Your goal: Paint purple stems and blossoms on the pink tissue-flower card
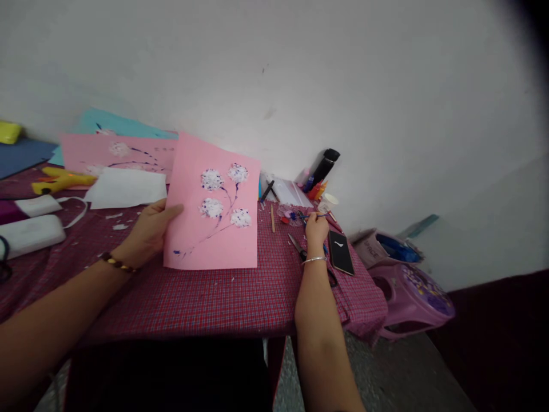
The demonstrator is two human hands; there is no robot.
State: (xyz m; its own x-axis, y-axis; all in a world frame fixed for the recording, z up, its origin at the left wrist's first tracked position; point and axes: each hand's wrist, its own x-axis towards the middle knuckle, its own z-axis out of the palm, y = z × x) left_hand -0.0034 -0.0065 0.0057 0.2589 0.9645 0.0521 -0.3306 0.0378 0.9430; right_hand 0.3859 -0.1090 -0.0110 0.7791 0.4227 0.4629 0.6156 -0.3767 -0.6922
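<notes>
My left hand [156,226] grips the left edge of a pink paper sheet [240,249], thumb in front, and holds it up tilted above the table. White fluffy flower heads with purple specks and dark painted stems cover its middle. Over at the right, my right hand [316,229] is closed round a thin blue paintbrush [322,216], beside a clear palette [293,217] with red and blue paint. Scissors [297,245] lie partly hidden by my right wrist. A wooden stick [272,219] lies between the sheet and the palette.
A phone [341,253] lies right of my right hand. Paint bottles [316,190] and a black bottle [325,166] stand by the wall. At left are a yellow glue gun [62,179], white paper [126,189] and another pink sheet [90,150]. A pink stool [412,297] stands beyond the table's right edge.
</notes>
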